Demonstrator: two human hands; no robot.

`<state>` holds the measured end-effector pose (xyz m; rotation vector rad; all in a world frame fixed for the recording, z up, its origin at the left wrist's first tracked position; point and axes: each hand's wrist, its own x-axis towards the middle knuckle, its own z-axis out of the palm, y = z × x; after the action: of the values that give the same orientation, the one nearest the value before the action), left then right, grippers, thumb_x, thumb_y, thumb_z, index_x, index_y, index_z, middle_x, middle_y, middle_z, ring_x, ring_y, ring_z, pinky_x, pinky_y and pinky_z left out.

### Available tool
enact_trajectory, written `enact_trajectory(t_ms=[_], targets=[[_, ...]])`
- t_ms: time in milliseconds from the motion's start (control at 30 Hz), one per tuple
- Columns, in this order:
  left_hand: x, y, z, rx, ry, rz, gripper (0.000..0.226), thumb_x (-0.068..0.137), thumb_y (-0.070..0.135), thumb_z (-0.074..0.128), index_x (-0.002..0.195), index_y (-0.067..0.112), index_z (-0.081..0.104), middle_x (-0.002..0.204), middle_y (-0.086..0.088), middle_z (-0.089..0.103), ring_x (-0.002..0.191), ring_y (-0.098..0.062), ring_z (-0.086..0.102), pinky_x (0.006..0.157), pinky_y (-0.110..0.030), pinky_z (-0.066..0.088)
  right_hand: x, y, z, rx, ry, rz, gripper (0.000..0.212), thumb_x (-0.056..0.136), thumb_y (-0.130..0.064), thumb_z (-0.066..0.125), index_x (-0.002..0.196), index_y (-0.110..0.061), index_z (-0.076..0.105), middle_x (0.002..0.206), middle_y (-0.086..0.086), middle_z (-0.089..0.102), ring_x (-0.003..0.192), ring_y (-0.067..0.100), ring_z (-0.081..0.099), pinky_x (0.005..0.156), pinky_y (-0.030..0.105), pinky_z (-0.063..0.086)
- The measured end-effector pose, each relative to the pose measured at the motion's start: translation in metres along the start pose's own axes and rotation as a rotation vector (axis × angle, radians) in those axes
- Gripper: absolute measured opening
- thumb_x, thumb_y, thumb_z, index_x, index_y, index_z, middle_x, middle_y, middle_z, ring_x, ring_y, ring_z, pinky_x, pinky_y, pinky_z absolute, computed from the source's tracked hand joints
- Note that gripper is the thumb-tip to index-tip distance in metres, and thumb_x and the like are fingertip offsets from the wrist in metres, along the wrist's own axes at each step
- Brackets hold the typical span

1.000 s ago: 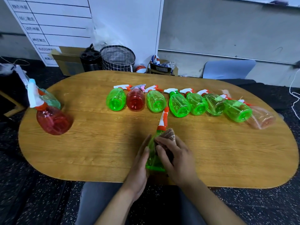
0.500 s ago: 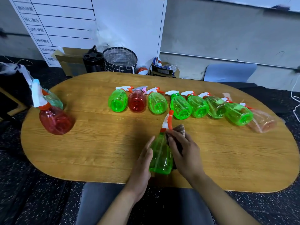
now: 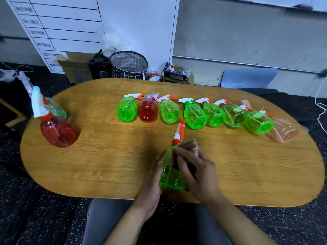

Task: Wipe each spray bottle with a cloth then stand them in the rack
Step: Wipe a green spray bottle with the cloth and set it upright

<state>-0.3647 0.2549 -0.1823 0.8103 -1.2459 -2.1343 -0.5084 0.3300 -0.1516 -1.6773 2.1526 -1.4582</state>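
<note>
Counter carries eight bottles lying in a row across mid-frame. Green spray bottle, lower centre, appears empty, light and slick; best held round its body. Left hand grips it; right hand presses cloth against it. Cloth has shifted slightly toward the neck.

Green bottle btwn hands, cloth on it
</note>
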Motion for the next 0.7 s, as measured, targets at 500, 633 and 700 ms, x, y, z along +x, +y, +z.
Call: enact_trajectory(t_ms=[500,633,700], targets=[[0.004,0.001,-0.002,0.04,0.02,0.027,0.061,0.098,0.066,0.058,0.153,0.04,0.053,0.152,0.003,0.062,0.139,-0.019,0.061,0.113,-0.039,0.05,-0.048,-0.003,0.006,-0.062,-0.184,-0.293,0.025,0.103,-0.028,0.063,0.125,-0.028,0.075,0.119,0.001,0.07,0.089,0.016,0.072,0.077,0.027,0.059],[0.003,-0.003,-0.004,0.003,0.015,0.025,0.048,0.107,0.054,0.047,0.153,0.045,0.051,0.154,0.004,0.06,0.141,-0.021,0.058,0.109,-0.045,0.053,-0.038,-0.003,-0.001,0.251,0.045,0.179,0.024,0.1,-0.027,0.066,0.119,-0.03,0.079,0.117,-0.006,0.073,0.102,0.012,0.072,0.085,0.026,0.056],[0.002,0.0,-0.004,-0.008,0.004,0.024,0.062,0.093,0.069,0.062,0.151,0.052,0.05,0.153,0.007,0.059,0.139,-0.021,0.06,0.099,-0.047,0.059,-0.027,0.0,0.003,0.475,0.16,0.436,0.021,0.101,-0.016,0.066,0.112,-0.026,0.081,0.111,-0.001,0.078,0.106,0.018,0.073,0.088,0.023,0.055]])
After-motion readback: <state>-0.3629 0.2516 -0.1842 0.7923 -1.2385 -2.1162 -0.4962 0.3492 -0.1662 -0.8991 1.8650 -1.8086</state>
